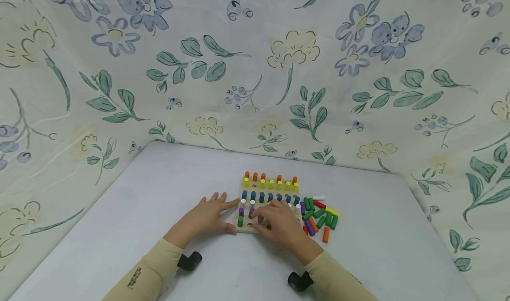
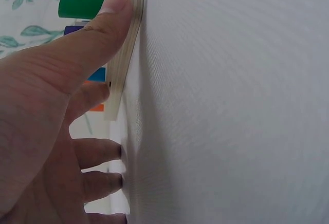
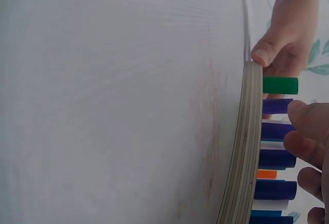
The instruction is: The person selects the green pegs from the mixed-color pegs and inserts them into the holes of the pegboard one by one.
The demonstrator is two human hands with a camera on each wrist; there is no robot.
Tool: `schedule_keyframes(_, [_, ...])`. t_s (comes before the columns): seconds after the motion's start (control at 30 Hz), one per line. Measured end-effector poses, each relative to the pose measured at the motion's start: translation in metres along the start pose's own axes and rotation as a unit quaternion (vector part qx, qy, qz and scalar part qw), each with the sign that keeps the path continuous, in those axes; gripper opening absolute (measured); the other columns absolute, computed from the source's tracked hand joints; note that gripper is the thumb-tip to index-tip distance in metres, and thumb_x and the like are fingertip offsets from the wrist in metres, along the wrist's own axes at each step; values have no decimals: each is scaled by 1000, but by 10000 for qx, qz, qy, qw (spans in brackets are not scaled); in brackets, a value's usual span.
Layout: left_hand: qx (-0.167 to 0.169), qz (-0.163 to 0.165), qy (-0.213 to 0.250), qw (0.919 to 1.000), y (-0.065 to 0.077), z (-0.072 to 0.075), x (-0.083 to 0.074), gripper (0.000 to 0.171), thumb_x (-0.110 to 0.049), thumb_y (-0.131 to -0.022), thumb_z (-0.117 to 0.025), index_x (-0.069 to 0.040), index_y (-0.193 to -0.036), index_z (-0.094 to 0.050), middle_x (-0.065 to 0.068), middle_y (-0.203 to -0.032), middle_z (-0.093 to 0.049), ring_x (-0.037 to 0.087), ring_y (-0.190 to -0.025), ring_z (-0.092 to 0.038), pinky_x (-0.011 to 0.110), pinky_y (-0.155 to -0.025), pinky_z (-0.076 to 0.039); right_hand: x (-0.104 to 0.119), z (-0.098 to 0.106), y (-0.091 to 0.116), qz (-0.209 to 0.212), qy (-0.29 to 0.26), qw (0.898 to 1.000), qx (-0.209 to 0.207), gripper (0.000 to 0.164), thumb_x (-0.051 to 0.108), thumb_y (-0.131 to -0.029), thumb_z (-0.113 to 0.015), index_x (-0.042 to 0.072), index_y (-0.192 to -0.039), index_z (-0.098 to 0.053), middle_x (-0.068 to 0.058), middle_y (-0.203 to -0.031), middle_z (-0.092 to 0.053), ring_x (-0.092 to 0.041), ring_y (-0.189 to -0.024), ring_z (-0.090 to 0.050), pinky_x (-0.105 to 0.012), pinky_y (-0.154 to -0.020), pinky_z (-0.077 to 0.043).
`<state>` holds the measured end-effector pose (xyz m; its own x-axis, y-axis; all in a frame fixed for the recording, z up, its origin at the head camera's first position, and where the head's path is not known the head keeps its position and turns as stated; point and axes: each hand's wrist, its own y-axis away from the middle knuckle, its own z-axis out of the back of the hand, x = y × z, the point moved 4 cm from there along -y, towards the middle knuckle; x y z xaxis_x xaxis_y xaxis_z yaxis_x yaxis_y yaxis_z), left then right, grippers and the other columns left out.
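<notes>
A light wooden pegboard (image 1: 252, 189) holds rows of coloured pegs: orange, yellow, blue, white, purple and green. My left hand (image 1: 205, 214) lies at its left side with fingers spread. The left thumb (image 2: 115, 8) presses the board's edge near a green peg (image 2: 77, 6), while the index fingertip touches the edge farther along. Over the front rows is my right hand (image 1: 280, 223), its thumb and index finger bent and slightly apart. Their tips are right at the top of a purple peg (image 3: 277, 106) that stands in the board. Part of the front rows is hidden beneath this hand.
Right of the board lies a loose pile of pegs, several green (image 1: 321, 221), with orange (image 1: 326, 234), purple, red, yellow (image 1: 332, 211) and white (image 1: 318, 198) ones. A white cloth covers the table (image 1: 199, 168). A floral curtain (image 1: 255, 71) hangs behind it.
</notes>
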<state>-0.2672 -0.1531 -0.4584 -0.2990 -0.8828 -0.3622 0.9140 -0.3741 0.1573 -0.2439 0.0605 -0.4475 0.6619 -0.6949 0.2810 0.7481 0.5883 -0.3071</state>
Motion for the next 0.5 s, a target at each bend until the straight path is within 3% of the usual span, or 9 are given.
schedule_keyframes(0.27, [27,35,-25,10000,0,1,-1,87,-59,-80,-78,-23,-153,-49,28,-158,-35,51,-148,-24,69,-118,-18,-4,2,2,-79,194,9998,-25,23,38,-93,-76,26,-113,-75,15,-88,-69,-7,-86,-49,-29,-82,-45])
schedule_keyframes(0.5, [6,38,-34,10000,-1,0,0,88,-60,-79,-79,-23,-153,-49,28,-158,-35,50,-149,-24,69,-118,-18,-9,5,6,-134,38,9998,-124,22,34,-93,-76,23,-112,-76,14,-90,-69,-9,-90,-51,-33,-85,-48])
